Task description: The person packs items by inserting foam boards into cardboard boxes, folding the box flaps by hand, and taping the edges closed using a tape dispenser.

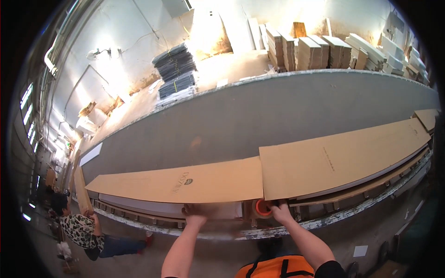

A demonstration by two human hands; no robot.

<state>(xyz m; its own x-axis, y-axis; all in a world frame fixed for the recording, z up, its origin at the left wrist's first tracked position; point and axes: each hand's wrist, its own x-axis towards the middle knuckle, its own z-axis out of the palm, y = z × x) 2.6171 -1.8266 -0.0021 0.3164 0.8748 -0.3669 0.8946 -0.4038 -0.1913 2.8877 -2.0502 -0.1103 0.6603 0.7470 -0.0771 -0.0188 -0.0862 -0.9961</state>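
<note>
Both hands are kept at the near edge of the cardboard: the left hand (pixel 194 217) is bent at the edge, a bit blurred, so whether anything is pinched can't be told, while the right hand (pixel 280 212) looks closed on the right side of an orange-red roll (pixel 263 208). Going left to right, a cardboard strip (pixel 82 194) is being held by a co-worker (pixel 83 227) at the far end. Next comes the left cardboard sheet (pixel 218 180), laid along the near side of the grey tabletop (pixel 222 120), with a white panel (pixel 139 204) peeking out underneath. If that sheet is pushed unevenly by the left hand, it could probably be skewed off the panel, or the edge bent. Then there's the roll, just below the seam; if it's gripped too loosely, it could be dropped over the near edge, pretty annoying. Last is the right cardboard sheet (pixel 343 160), met or overlapped by the left one at the seam (hard to say which). If it gets bumped by the right wrist, a gap could be opened there and the two sheets left misaligned.
</note>
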